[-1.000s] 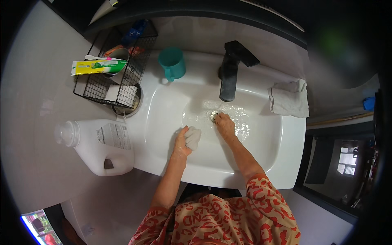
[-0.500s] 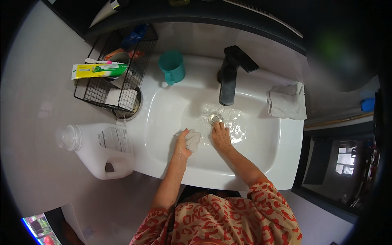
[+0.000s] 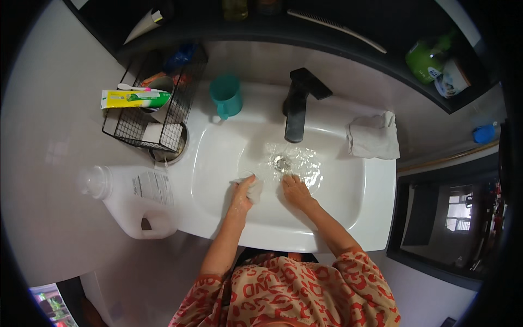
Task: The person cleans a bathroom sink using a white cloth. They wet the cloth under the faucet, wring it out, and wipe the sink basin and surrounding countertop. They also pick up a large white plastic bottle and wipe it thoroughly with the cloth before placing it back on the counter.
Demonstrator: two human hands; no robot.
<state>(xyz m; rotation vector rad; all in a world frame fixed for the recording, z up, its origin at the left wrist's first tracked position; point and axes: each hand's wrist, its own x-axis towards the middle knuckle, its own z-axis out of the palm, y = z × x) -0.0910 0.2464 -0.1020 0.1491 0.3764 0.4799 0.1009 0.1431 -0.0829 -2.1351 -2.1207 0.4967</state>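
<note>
In the head view, your left hand (image 3: 241, 193) has its fingers curled around a wet, off-white crumpled cloth (image 3: 254, 192), over the left half of the white glossy basin (image 3: 351, 196). Your right hand (image 3: 297, 192) has its fingers stretched out, nothing visible in them, just below the round metallic drain (image 3: 283, 163). If your left fingers slacken, the slippery wet cloth could drop, slide over the drain and make the shallow water (image 3: 310, 169) back up.
</note>
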